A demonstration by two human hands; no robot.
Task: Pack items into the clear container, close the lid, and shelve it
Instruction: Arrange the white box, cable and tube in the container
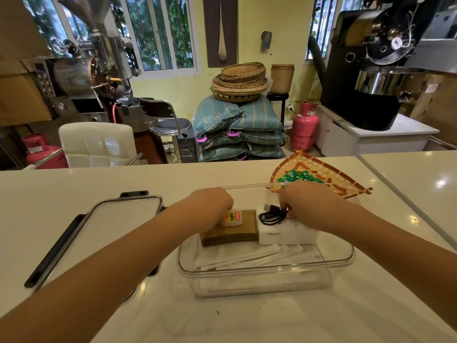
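Note:
The clear container [267, 267] stands on the white counter in front of me, open. Inside lie a brown stack of paper sleeves [237, 231], a white box [284, 233] and several white wrapped sticks [249, 258]. My left hand [210, 206] reaches into the container and holds a small white glue bottle [232, 217] with a yellow label over the brown stack. My right hand [304, 204] pinches a coiled black USB cable [272, 215] on top of the white box. The clear lid [118, 224] with black latches lies flat to the left of the container.
A woven bamboo tray [329, 179] with green packets [296, 177] lies just behind the container at the right. A seam in the counter [405, 201] runs diagonally at the far right. Chairs, sacks, gas cylinders and roasting machines stand beyond the counter's far edge.

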